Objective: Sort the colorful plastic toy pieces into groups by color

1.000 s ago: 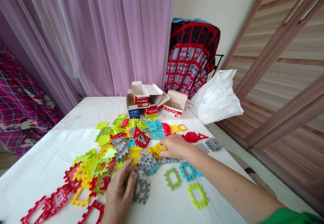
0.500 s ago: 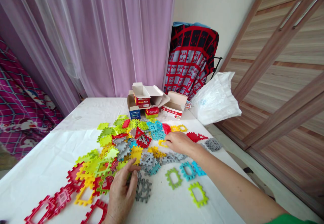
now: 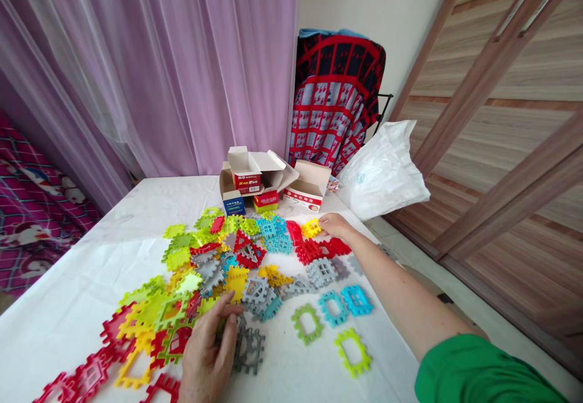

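Flat plastic interlocking building pieces with notched edges lie heaped on the white tablecloth (image 3: pixel 73 263). My right hand (image 3: pixel 336 226) is stretched to the far right, its fingertips pinched at the edge of a yellow building piece (image 3: pixel 312 228). Red pieces (image 3: pixel 314 250) lie just below that hand. At the near side of the heap, my left hand (image 3: pixel 210 348) rests with thumb and fingers apart, holding nothing visible. A dark grey piece (image 3: pixel 249 351) lies beside its thumb, and a yellow solid piece (image 3: pixel 236 280) is just beyond its fingertips.
Opened small cardboard boxes (image 3: pixel 246 178) stand at the back of the table. A white plastic bag (image 3: pixel 382 172) is at the back right corner. Green frame pieces (image 3: pixel 353 352) and blue pieces (image 3: pixel 357 300) lie to the right. Wooden wardrobe doors (image 3: pixel 510 118) rise beyond.
My right hand has moved away and to the right, carrying a yellow frame piece to the other yellow pieces. My left hand has stayed almost in place. The view has shifted slightly.
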The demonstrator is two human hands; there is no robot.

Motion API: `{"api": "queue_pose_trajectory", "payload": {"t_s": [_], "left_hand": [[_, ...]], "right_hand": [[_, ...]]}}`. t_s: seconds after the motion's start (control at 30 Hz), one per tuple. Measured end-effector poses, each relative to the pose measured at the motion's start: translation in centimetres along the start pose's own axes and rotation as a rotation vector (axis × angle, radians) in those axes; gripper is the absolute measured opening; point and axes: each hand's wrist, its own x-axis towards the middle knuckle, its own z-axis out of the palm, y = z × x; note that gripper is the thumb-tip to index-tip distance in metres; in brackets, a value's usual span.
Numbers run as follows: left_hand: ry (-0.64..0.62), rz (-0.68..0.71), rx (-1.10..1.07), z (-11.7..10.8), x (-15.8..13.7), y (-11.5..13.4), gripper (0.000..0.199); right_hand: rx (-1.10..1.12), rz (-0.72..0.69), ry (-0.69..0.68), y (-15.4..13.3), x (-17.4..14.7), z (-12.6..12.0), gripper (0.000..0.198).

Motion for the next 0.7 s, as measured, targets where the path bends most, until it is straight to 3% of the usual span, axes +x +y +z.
{"api": "queue_pose_trajectory", "payload": {"t_s": [0.17, 0.37, 0.57, 0.7], "left_hand": [[-0.009, -0.025, -0.006, 0.0, -0.1, 0.0, 0.036], [0.011, -0.001, 0.008, -0.1, 0.1, 0.4, 0.034], [-0.009, -0.040, -0.001, -0.2, 0.2, 0.9, 0.034], [-0.001, -0.025, -0.004, -0.2, 0.3, 1.0, 0.032]], "right_hand": [[-0.122, -0.027, -0.032, -0.4, 0.3, 0.2, 0.023], [-0.388, -0.167, 0.004, -1.2, 0.0, -1.1, 0.015], [-0.562, -0.423, -0.082, -1.4, -0.7, -1.1, 0.052], [-0.638, -0.495, -0.116, -1.4, -0.6, -0.8, 0.052]]}}
